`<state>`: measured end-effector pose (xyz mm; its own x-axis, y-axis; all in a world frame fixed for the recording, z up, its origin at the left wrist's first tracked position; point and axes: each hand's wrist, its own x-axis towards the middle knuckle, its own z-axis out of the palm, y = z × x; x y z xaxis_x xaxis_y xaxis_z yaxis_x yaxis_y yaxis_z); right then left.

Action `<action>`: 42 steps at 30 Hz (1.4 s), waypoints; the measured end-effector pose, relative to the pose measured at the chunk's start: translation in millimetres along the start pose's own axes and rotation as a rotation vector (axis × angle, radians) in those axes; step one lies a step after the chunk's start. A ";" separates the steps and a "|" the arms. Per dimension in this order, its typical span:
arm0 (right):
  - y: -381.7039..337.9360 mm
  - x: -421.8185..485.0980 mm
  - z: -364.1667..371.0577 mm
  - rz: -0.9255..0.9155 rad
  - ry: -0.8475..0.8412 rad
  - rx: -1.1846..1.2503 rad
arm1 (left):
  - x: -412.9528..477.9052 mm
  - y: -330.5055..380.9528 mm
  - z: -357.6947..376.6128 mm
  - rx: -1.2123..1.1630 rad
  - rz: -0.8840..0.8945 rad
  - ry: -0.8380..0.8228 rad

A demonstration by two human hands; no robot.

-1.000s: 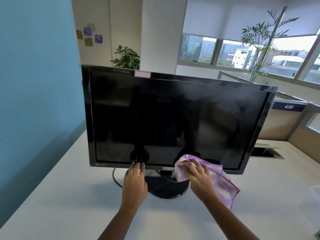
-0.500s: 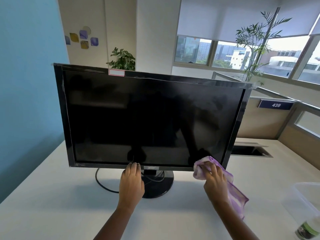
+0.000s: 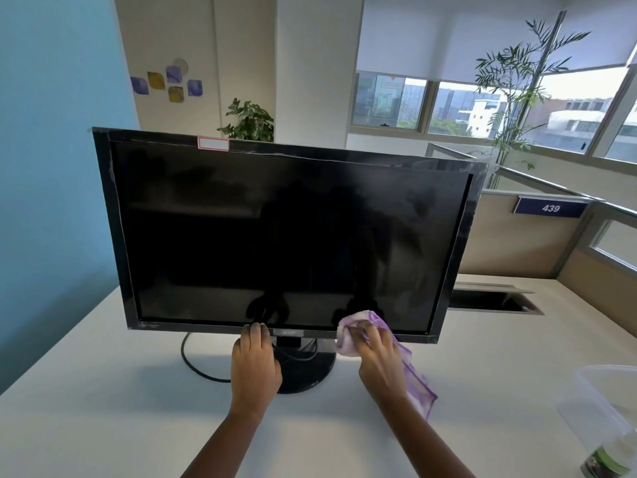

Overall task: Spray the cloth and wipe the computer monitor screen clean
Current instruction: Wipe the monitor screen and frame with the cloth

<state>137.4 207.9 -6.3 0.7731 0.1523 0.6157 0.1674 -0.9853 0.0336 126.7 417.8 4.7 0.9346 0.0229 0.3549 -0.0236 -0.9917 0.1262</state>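
Observation:
A black computer monitor (image 3: 282, 236) stands on a round base on the white desk, its screen dark. My right hand (image 3: 379, 360) grips a bunched purple and white cloth (image 3: 348, 334) and presses it against the lower bezel, right of the centre logo; a loose end of the cloth hangs behind my wrist. My left hand (image 3: 255, 367) rests flat against the bottom bezel just left of the logo, fingers together, holding nothing.
The white desk (image 3: 103, 408) carries a black cable looping from the monitor base. A clear plastic container (image 3: 599, 419) with a green-labelled item inside sits at the right edge. A cable opening (image 3: 489, 300) lies behind the monitor, partitions beyond it, a blue wall at left.
My right hand slid the cloth right along the bottom edge to the lower right corner, then back left toward the centre. My left hand stayed on the bezel. The view shifted.

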 end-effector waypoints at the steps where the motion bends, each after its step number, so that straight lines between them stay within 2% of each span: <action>1: 10.3 -3.4 0.5 0.028 0.021 -0.002 | -0.1 2.2 -0.2 -0.006 -0.010 -0.003; 4: 38.3 -14.2 -1.2 0.171 0.039 0.027 | -2.5 11.9 -1.5 -0.069 -0.022 -0.022; 7: 55.2 -20.2 -8.2 0.328 0.028 0.134 | -2.5 25.2 -0.3 -0.099 0.041 -0.022; 10: 65.8 -17.5 -17.0 0.539 0.026 0.441 | -0.7 44.4 -7.2 -0.192 0.142 -0.005; 12: 64.3 -14.7 -27.0 0.686 0.043 0.791 | 1.0 58.0 -13.9 -0.319 0.201 -0.015; 15: 53.4 -11.6 -44.0 0.786 0.065 1.064 | 1.9 78.8 -24.6 -0.622 0.183 -0.141; 21: 30.2 -6.4 -66.4 0.866 -0.233 1.503 | 11.8 98.0 -41.6 -0.991 0.139 -0.351; 27: 4.4 4.1 -80.5 0.743 -0.466 1.902 | 25.0 79.3 -59.4 -1.210 0.000 -0.491; 31: -7.8 11.0 -86.4 0.596 -0.575 1.950 | 25.5 57.8 -70.3 -1.403 -0.042 -0.611; 34: -12.5 18.1 -91.9 0.359 -0.592 1.864 | 24.2 40.0 -79.8 -1.497 -0.027 -0.601; 37: -21.2 28.4 -101.9 0.153 -0.579 1.621 | 26.8 25.3 -90.9 -1.515 -0.006 -0.547; 42: -39.5 44.1 -116.8 0.010 -0.454 1.378 | 37.8 2.3 -104.4 -1.462 0.034 -0.460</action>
<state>93.4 244.5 111.5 0.8572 0.4146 0.3054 0.4029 -0.1708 -0.8992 124.9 429.6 115.0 0.9454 -0.3095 0.1023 -0.1063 0.0039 0.9943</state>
